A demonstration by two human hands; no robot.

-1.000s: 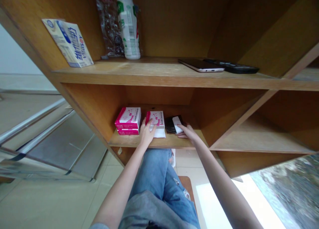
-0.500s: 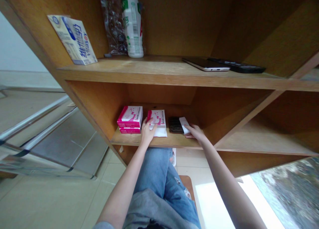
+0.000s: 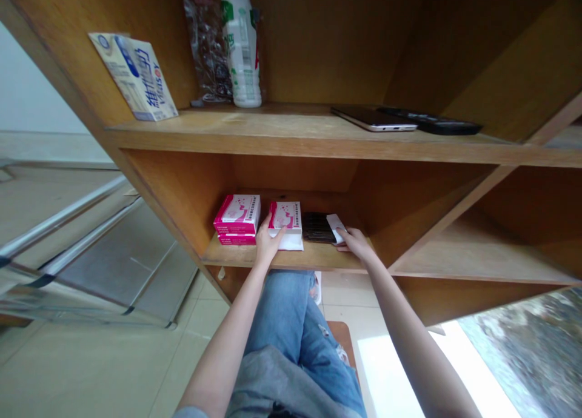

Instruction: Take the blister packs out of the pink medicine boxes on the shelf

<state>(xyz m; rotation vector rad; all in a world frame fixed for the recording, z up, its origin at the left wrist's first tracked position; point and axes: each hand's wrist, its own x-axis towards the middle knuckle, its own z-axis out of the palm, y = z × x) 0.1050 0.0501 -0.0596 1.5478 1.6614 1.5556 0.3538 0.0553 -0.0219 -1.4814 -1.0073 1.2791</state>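
On the lower shelf, my left hand [image 3: 268,239] is closed around the left side of a pink-and-white box [image 3: 285,215], its thumb across the front. White paper or a flap [image 3: 291,242] shows below the box's front edge. Just right of the box lies a row of slim, dark brown, glossy tubes [image 3: 317,227]; their exact kind is hard to make out. A white slip of paper [image 3: 335,227] covers the row's right end, and my right hand [image 3: 355,243] pinches that end at the slip. Left of my left hand sit two stacked pink-and-white boxes [image 3: 237,218].
The upper shelf [image 3: 291,122] holds a Vitasoy carton [image 3: 136,79], a clear plastic bag [image 3: 209,54], a white bottle [image 3: 243,48], a phone [image 3: 373,119] and another dark flat object [image 3: 436,122]. A metal-framed rack [image 3: 113,254] stands left. My legs [image 3: 284,321] are under the shelf.
The row of dark tubes has slid slightly left, up against the box, with my right hand at its end. My left hand keeps its hold on the box, almost unmoved.
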